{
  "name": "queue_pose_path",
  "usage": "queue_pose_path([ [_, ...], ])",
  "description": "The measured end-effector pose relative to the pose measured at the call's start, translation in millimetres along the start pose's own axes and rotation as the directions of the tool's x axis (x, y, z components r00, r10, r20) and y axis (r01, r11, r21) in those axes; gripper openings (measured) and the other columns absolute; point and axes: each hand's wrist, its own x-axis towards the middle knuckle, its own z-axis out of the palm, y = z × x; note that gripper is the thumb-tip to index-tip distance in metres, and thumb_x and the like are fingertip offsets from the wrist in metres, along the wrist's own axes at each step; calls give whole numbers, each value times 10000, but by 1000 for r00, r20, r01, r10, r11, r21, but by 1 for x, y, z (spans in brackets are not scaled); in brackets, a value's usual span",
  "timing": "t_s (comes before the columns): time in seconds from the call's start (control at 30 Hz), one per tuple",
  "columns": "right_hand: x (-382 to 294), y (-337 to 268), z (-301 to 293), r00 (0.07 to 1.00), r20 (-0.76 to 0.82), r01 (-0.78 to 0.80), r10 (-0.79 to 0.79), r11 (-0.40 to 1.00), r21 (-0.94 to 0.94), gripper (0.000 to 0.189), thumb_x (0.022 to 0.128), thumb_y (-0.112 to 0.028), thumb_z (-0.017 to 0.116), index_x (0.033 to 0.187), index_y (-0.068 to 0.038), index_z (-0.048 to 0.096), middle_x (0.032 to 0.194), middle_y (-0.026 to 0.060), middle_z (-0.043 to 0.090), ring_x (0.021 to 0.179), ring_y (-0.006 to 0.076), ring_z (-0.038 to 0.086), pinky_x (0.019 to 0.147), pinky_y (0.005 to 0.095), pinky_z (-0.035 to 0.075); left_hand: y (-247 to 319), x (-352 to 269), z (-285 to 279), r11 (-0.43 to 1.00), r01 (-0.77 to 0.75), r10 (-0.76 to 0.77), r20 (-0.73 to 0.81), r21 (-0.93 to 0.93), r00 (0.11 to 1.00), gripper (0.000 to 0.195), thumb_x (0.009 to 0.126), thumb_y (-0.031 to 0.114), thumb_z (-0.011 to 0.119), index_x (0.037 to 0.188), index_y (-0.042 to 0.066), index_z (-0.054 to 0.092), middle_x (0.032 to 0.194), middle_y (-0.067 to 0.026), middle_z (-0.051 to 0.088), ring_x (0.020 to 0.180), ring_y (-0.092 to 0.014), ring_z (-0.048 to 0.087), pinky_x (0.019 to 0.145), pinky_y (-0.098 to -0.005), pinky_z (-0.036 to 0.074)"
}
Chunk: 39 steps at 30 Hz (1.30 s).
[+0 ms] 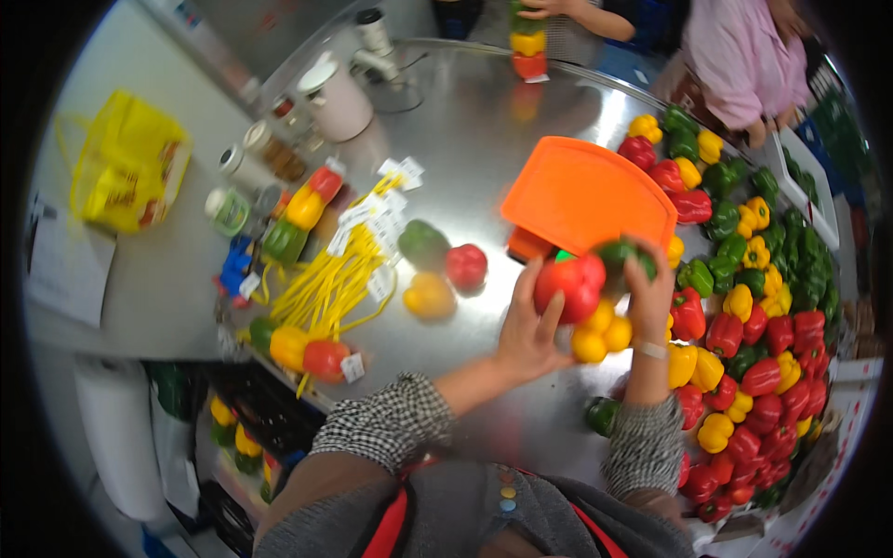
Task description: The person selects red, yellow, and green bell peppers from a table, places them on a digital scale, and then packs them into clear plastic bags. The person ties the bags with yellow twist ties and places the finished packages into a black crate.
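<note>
My left hand is closed around a red bell pepper in front of the scale. My right hand grips a dark green bell pepper, partly hidden by its fingers. A lobed yellow bell pepper is between my hands, just below the red one; which hand supports it I cannot tell. Behind them, an orange tray tops an orange scale. Left of my hands lie a green pepper, a red pepper and a yellow pepper.
Yellow mesh sleeves with white tags lie left, between two packed pepper trios. Loose peppers pile up right. Jars and a white pitcher stand back left. Across the table, a person's hand touches stacked peppers.
</note>
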Motion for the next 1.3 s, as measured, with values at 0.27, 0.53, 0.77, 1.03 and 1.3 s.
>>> queue_pose_path([
  [0.27, -200, 98, 68, 963, -72, -262, 258, 964, -49, 334, 844, -101, 694, 1163, -21, 638, 1225, 116, 614, 1156, 230, 564, 1020, 347, 420, 28, -183, -100, 970, 223, -205, 171, -94, 964, 1335, 508, 409, 926, 1553, 246, 111, 1504, -312, 161, 1364, -548, 242, 1105, -616, 292],
  [0.53, -143, 0, 103, 915, 230, 404, -332, 728, -554, 347, 828, -101, 715, 1158, -42, 628, 1246, 140, 604, 1216, 310, 531, 1050, 395, 393, -10, -159, -257, 885, 187, -415, 541, 426, 731, 1202, 525, 353, 910, 1535, 187, 280, 1566, -249, 185, 1441, -442, 204, 1158, -607, 162],
  [0.77, -202, -24, 272, 629, 712, 604, -312, 773, -194, 372, 784, -91, 779, 1131, -56, 648, 1197, 137, 620, 1126, 323, 575, 983, 390, 455, -117, -156, -444, 680, -6, -625, 584, 733, 518, 1053, 484, 219, 917, 1422, 231, 438, 1436, -137, 439, 1373, -378, 361, 1126, -558, 281],
  [1.03, -282, -1, 314, 538, 840, 554, -71, 780, -290, 380, 814, -123, 761, 1166, -59, 634, 1257, 165, 587, 1180, 347, 554, 1000, 399, 453, -104, -138, -499, 630, -168, -256, 407, 758, 877, 787, 592, 149, 826, 1321, 192, 533, 1260, -125, 538, 1139, -358, 545, 989, -452, 456],
  [1.3, -325, 24, 341, 544, 835, 567, 82, 697, -438, 303, 830, -171, 736, 1088, -29, 662, 1167, 171, 630, 1107, 356, 588, 961, 408, 467, 73, -277, -688, 424, 336, -520, -77, 841, 850, 870, 489, 166, 829, 1304, 121, 527, 1281, -135, 527, 1178, -347, 520, 974, -427, 472],
])
